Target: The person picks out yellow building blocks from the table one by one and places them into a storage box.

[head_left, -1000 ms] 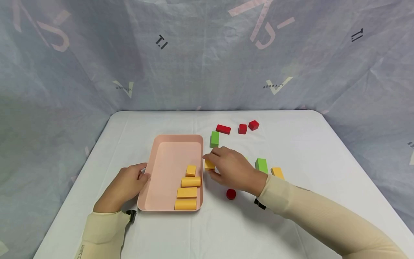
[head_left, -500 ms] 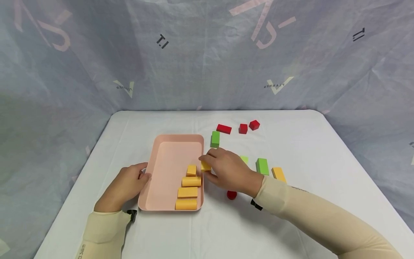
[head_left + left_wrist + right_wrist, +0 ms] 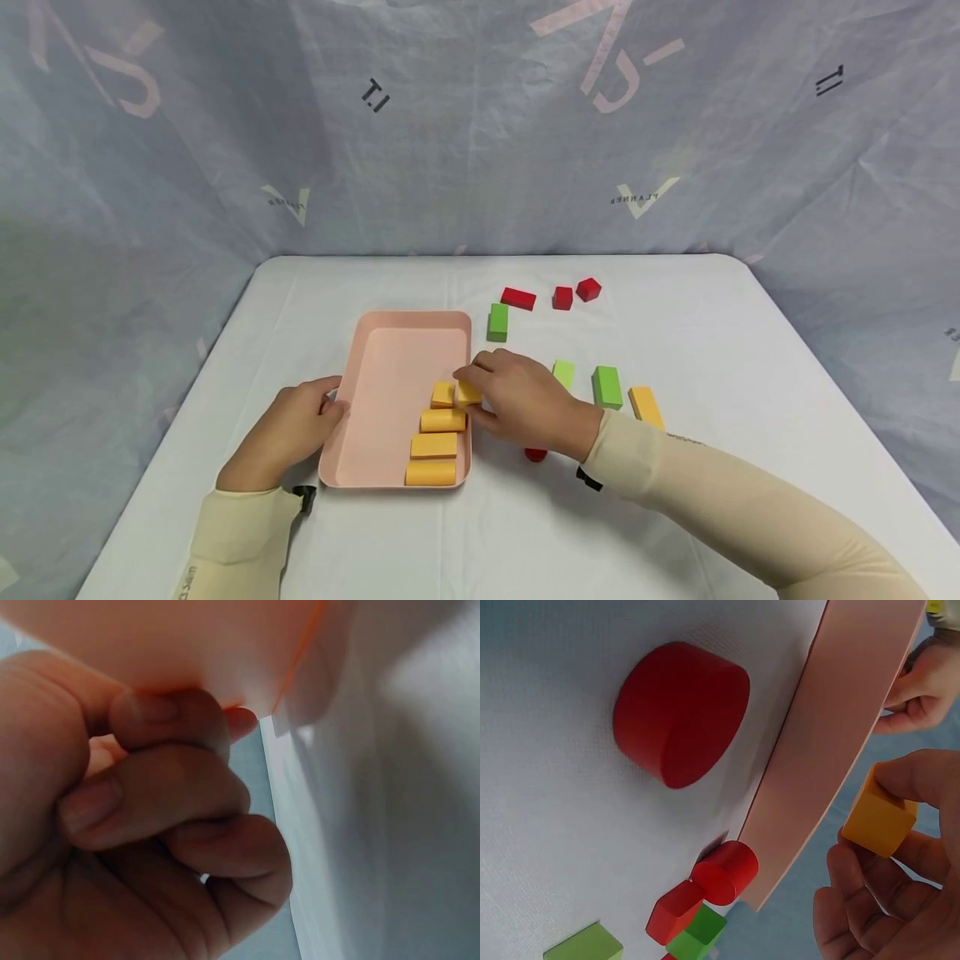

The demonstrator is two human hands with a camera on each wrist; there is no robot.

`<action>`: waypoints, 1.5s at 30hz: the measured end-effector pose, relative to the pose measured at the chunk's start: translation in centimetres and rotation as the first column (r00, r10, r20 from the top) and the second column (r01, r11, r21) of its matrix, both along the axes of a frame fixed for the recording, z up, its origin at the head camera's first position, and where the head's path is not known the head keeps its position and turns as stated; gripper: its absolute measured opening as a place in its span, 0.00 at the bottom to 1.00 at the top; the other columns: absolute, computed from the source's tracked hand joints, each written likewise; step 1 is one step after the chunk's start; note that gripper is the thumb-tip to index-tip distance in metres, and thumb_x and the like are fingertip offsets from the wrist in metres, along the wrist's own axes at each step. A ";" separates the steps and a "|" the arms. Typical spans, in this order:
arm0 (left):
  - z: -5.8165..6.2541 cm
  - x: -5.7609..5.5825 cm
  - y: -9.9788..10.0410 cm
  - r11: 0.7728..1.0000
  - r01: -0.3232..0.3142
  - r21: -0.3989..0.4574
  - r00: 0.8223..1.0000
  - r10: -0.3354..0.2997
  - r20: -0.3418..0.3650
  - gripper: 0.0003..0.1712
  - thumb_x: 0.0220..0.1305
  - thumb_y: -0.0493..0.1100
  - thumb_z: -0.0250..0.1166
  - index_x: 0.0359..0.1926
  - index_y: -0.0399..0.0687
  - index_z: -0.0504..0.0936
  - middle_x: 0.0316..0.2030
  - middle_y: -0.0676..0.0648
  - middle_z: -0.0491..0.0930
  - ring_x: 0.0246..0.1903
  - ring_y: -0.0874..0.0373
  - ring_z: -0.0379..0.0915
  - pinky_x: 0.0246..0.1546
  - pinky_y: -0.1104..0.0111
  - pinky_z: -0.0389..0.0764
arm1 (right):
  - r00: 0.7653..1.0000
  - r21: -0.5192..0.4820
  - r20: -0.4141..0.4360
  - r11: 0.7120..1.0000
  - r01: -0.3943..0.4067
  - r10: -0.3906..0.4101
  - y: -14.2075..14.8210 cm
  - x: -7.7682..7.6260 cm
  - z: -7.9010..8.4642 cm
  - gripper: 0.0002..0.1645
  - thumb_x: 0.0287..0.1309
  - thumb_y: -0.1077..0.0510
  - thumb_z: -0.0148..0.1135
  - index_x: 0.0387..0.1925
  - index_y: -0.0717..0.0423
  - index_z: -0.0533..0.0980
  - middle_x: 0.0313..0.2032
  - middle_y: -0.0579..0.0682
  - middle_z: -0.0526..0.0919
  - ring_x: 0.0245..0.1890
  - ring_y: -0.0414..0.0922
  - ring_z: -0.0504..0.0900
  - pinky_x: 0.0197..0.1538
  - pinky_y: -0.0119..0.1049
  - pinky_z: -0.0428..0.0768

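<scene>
In the head view a pink tray (image 3: 378,396) lies on the white table, with several yellow blocks along its right side. My left hand (image 3: 294,423) grips the tray's left wall; in the left wrist view its fingers (image 3: 161,799) are curled against it. My right hand (image 3: 525,396) pinches a yellow cube (image 3: 881,819) between thumb and fingers, over the tray's right rim. Just left of that cube sits a small yellow block (image 3: 443,394). Nearer the front come a yellow cylinder (image 3: 443,420), a flat yellow block (image 3: 433,446) and another yellow cylinder (image 3: 431,474).
Beyond the right hand lie a green block (image 3: 498,322), a flat red block (image 3: 518,298) and red cubes (image 3: 563,297). Further right are a light green block (image 3: 564,373), a green block (image 3: 607,387) and a yellow block (image 3: 646,407). A red disc (image 3: 679,712) lies below the right wrist.
My right hand has moved left and slightly toward me, carrying the yellow cube from outside the tray to over its right rim, beside the small yellow block. The left hand stays put.
</scene>
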State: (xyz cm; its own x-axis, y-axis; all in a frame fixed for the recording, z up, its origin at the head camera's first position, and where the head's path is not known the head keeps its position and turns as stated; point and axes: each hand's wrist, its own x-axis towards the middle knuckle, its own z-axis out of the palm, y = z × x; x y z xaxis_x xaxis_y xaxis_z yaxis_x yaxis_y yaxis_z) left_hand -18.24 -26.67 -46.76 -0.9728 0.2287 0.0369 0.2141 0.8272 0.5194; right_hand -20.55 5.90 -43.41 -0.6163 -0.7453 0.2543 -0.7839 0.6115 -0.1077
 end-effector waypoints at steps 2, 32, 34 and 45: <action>0.1 0.0 0.0 1.000 -0.001 0.000 1.000 0.001 -0.001 0.10 0.63 0.37 0.56 0.45 0.46 0.77 0.13 0.54 0.66 0.13 0.61 0.60 0.15 0.66 0.64 | 1.000 0.002 -0.004 1.000 -0.007 0.007 -0.1 0.0 -0.1 0.26 0.49 0.48 0.68 0.51 0.50 0.75 0.37 0.41 0.74 0.35 0.36 0.66 0.38 0.32 0.76; -0.3 -0.2 -0.1 1.000 -0.011 0.003 1.000 0.011 0.009 0.07 0.63 0.38 0.56 0.41 0.49 0.77 0.13 0.54 0.63 0.13 0.62 0.57 0.15 0.67 0.62 | 0.993 0.029 -0.006 0.992 -0.122 0.122 -2.2 0.8 -1.3 0.21 0.49 0.51 0.66 0.47 0.49 0.76 0.35 0.40 0.72 0.35 0.36 0.64 0.40 0.30 0.71; -0.2 -0.2 -0.1 1.000 -0.010 0.001 1.000 0.010 0.005 0.05 0.63 0.38 0.56 0.39 0.50 0.76 0.13 0.54 0.62 0.13 0.62 0.57 0.15 0.67 0.61 | 0.992 0.029 -0.003 0.992 -0.126 0.126 -2.4 0.9 -1.4 0.20 0.49 0.51 0.66 0.46 0.49 0.76 0.35 0.40 0.72 0.35 0.36 0.63 0.39 0.30 0.71; -0.2 -0.1 -0.2 1.000 -0.008 0.006 1.000 0.008 0.006 0.10 0.63 0.37 0.56 0.45 0.49 0.78 0.13 0.54 0.65 0.12 0.61 0.59 0.15 0.66 0.63 | 0.983 0.025 -0.018 0.983 -0.180 0.181 -3.1 1.2 -1.7 0.19 0.50 0.51 0.64 0.45 0.49 0.76 0.34 0.40 0.72 0.35 0.37 0.64 0.41 0.32 0.70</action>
